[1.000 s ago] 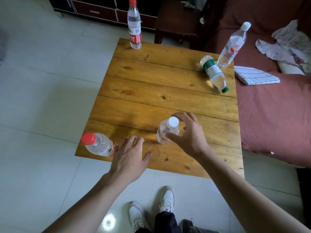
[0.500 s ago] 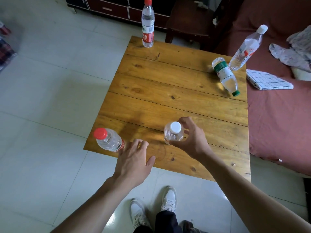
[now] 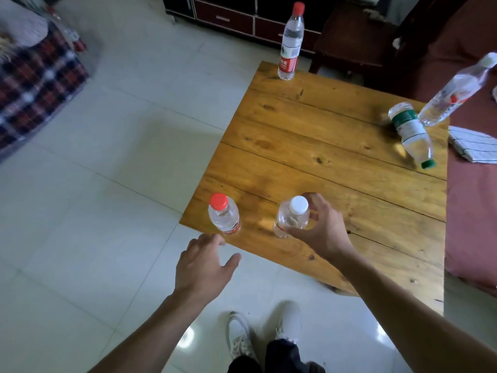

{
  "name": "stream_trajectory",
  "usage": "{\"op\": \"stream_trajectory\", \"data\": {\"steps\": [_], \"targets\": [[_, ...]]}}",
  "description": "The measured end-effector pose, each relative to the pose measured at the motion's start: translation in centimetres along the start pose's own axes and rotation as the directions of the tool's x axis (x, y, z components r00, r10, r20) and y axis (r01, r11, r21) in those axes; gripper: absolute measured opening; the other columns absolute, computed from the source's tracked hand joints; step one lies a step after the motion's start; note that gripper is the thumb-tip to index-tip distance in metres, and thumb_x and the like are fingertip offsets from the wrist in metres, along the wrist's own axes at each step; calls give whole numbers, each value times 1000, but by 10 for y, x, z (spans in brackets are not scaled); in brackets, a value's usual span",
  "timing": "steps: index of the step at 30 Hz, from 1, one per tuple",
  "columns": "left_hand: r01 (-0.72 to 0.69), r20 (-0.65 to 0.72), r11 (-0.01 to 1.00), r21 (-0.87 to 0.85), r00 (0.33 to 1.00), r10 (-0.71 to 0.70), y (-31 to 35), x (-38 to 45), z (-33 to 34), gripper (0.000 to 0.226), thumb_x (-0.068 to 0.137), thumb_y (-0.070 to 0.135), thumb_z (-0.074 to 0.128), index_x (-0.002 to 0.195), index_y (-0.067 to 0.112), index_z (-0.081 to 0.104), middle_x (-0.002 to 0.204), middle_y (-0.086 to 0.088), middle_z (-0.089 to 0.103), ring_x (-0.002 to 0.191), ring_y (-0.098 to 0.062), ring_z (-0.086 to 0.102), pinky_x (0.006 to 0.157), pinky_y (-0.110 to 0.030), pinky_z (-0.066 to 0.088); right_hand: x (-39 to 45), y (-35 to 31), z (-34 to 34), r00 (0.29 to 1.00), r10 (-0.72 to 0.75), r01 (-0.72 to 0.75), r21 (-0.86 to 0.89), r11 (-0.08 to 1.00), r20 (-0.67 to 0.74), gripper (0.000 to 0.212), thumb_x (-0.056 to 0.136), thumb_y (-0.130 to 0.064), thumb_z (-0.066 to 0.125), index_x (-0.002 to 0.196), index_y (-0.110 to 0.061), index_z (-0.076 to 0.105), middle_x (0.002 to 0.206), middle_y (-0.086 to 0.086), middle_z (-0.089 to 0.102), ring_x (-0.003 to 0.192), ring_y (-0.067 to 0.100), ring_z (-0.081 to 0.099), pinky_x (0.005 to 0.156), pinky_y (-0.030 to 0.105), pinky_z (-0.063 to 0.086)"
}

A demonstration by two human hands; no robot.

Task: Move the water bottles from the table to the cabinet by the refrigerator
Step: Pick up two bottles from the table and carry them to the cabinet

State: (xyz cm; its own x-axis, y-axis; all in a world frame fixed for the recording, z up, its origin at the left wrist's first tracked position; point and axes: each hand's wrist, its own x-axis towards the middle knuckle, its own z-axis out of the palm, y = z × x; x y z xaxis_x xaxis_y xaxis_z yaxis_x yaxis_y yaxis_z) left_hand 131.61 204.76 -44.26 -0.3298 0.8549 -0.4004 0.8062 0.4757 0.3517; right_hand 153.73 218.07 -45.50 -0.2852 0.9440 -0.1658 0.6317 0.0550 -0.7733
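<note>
Tiled floor (image 3: pixel 107 184), wooden desk (image 3: pixel 336 162). Right hand (image 3: pixel 320 230) curled round white-capped bottle (image 3: pixel 291 219), near desk's front edge. Left hand (image 3: pixel 204 265) spread, holding nothing, just short of upright red-capped bottle (image 3: pixel 223 217) at front corner. Tall red-capped bottle (image 3: pixel 291 43) upright at far corner. Green-capped bottle (image 3: pixel 412 134) lying at right edge; another clear bottle (image 3: pixel 454 91) beside it.

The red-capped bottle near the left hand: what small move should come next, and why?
Probably the left hand reaches forward and closes round the red-capped bottle. That hand is open and empty just short of it, while the right hand already grips the white-capped bottle.
</note>
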Motion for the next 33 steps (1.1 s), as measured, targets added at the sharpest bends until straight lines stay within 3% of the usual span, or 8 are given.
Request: {"op": "stream_trajectory", "data": {"steps": [7, 12, 16, 21, 25, 29, 33], "targets": [[5, -198, 977, -214, 979, -48, -2, 19, -21, 65, 75, 58, 71, 123, 24, 44, 125, 5, 58, 112, -21, 56, 82, -36, 50, 0, -10, 12, 999, 0, 0, 1, 1000, 42, 73, 56, -33, 92, 118, -26, 54, 112, -8, 63, 104, 12, 61, 81, 33, 55], [-60, -258, 961, -270, 966, -12, 8, 30, -24, 59, 77, 42, 78, 120, 18, 46, 117, 0, 58, 106, -24, 56, 82, -34, 46, 2, -11, 12, 998, -9, 9, 5, 1000, 66, 70, 59, -31, 91, 118, -28, 54, 112, -9, 61, 102, 9, 59, 82, 15, 46], [-96, -288, 924, -369, 957, -15, 8, 39, -19, 60, 77, 35, 81, 125, 16, 51, 116, -1, 62, 108, -21, 57, 88, -32, 48, 0, -7, 17, 997, -6, 5, 15, 1000, 73, 64, 61, -33, 90, 114, -36, 54, 109, -14, 63, 101, 6, 60, 85, 24, 53], [-117, -300, 867, -484, 953, -39, 7, 46, -11, 61, 69, 31, 88, 120, 18, 57, 107, 6, 62, 100, -15, 57, 77, -23, 45, -4, 1, 23, 1000, 10, -10, 10, 1000, 22, 60, 60, -34, 89, 108, -35, 53, 101, -13, 64, 92, 7, 61, 79, 38, 57], [-126, -316, 854, -505, 948, -47, 8, 53, -6, 64, 64, 25, 90, 120, 19, 59, 108, 6, 63, 99, -11, 55, 72, -8, 37, -4, 7, 24, 1000, 28, -28, 12, 1000, 5, 60, 57, -37, 89, 107, -33, 56, 99, -13, 66, 90, 9, 63, 78, 41, 57], [-123, -356, 837, -533, 930, -89, 9, 59, 1, 61, 61, 23, 90, 113, 22, 60, 102, 7, 63, 93, -14, 58, 71, -17, 41, -6, 12, 25, 999, 26, -25, 33, 999, -19, 60, 56, -40, 91, 107, -33, 59, 101, -14, 67, 92, 7, 63, 78, 37, 58], [-115, -354, 821, -559, 929, -110, 12, 62, 11, 60, 58, 23, 92, 107, 25, 58, 99, 12, 60, 87, -1, 56, 66, 0, 35, -7, 17, 28, 999, 15, -13, 71, 997, -31, 60, 60, -36, 91, 111, -29, 59, 105, -13, 66, 96, 5, 63, 76, 24, 56]]}}
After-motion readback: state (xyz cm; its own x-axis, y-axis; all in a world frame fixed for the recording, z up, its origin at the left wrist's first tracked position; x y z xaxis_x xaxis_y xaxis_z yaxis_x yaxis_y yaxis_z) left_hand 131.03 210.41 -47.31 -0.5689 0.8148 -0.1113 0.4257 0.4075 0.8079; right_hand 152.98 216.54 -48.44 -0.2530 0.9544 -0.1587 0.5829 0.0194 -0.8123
